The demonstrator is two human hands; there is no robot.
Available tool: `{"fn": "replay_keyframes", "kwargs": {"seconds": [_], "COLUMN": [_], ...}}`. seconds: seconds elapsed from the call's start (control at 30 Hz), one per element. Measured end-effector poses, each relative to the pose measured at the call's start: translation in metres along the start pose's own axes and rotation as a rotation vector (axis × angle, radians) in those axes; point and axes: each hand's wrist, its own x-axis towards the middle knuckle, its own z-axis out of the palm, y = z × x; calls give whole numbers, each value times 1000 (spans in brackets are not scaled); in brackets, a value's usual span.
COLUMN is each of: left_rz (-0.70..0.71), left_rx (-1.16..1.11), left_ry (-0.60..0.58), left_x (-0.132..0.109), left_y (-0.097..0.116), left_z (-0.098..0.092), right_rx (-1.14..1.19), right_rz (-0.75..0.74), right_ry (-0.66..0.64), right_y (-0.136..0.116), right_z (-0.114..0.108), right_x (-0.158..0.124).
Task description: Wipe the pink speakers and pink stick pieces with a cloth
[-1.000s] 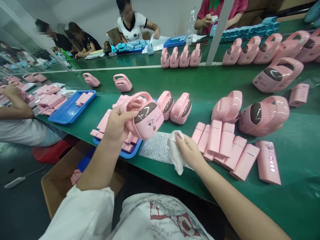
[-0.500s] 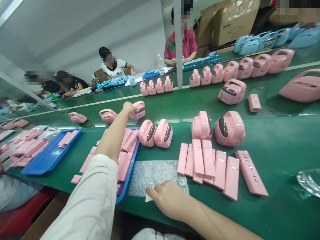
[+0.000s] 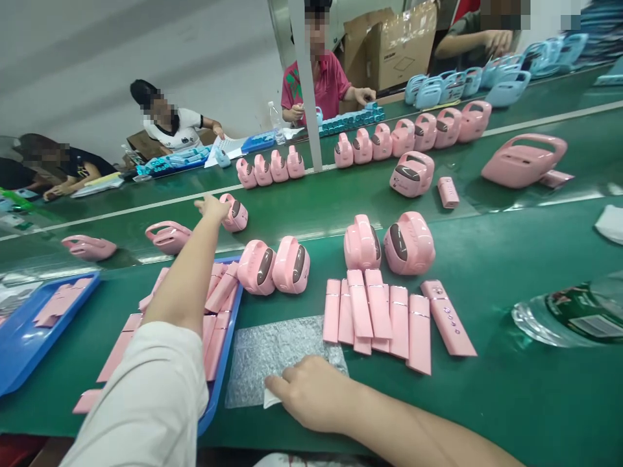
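Note:
My left hand (image 3: 213, 209) reaches across to the far strip of the bench. Its fingers are spread beside a small pink plastic casing (image 3: 235, 214) with a carry handle and a dark window; whether they still touch it is unclear. My right hand (image 3: 311, 392) pinches a small white cloth or paper piece (image 3: 271, 398) over a bubble-wrap sheet (image 3: 243, 370). Two pink casings (image 3: 291, 266) stand just beyond the sheet. To its right, several flat pink panels (image 3: 399, 324) lie overlapping, and one panel with small shiny symbols (image 3: 448, 318) lies at their end.
A blue tray (image 3: 221, 376) of pink panels lies under my left forearm. Another blue tray (image 3: 29, 350) is at far left. A clear bottle (image 3: 579, 308) lies at right. Rows of pink casings (image 3: 382, 141) line the far strip. Co-workers (image 3: 316, 81) sit opposite with blue parts.
The view has shifted right. My left hand's fingers have loosened from the casing, which now stands on the far strip. My right hand keeps its pinch on the white piece.

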Motion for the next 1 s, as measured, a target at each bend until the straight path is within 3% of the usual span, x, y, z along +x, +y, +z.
{"fn": "replay_keyframes", "kwargs": {"seconds": [0.07, 0.1, 0.17, 0.23, 0.27, 0.33, 0.37, 0.43, 0.5, 0.6, 0.7, 0.77, 0.83, 0.93, 1.0], "left_rz": [240, 447, 941, 1408, 1618, 1922, 1966, 2024, 2078, 2130, 2060, 1928, 1681, 1196, 1097], "left_rx": [36, 64, 118, 179, 215, 332, 342, 372, 398, 430, 478, 537, 649, 885, 958], "left_ry": [52, 39, -124, -432, -525, -564, -567, -535, -494, -433, -336, -256, -220, -267, -326], "left_x": [-20, -37, -84, -142, -171, -221, -240, -264, -272, -266, -244, -218, -182, -121, -83], "left_y": [20, 30, 41, 41, 37, 25, 17, 5, -2, 0, 16, 33, 48, 58, 52], "left_z": [-2, -1, 5, 16, 24, 39, 46, 56, 56, 37, 6, -10, -16, -7, 7], "right_rx": [-10, -10, -7, -6, -7, -2, 2, 6, 7, -5, -15, -13, -14, -26, -43], "right_rz": [1, 2, 6, 9, 13, 20, 26, 39, 47, 34, -20, -49, -61, -57, -45], "right_ry": [4, -1, -17, -36, -45, -61, -67, -76, -86, -81, -41, -31, -44, -63, -63], "right_y": [0, 0, -1, -2, -3, -4, -5, -5, -5, -5, -6, -6, -7, -7, -7], "right_z": [2, 1, -1, -4, -6, -8, -9, -9, -10, -8, -3, 0, 2, 1, 0], "right_x": [0, 0, 0, -1, -1, -1, -1, -1, 0, 0, -1, -1, -1, -1, 0]}}
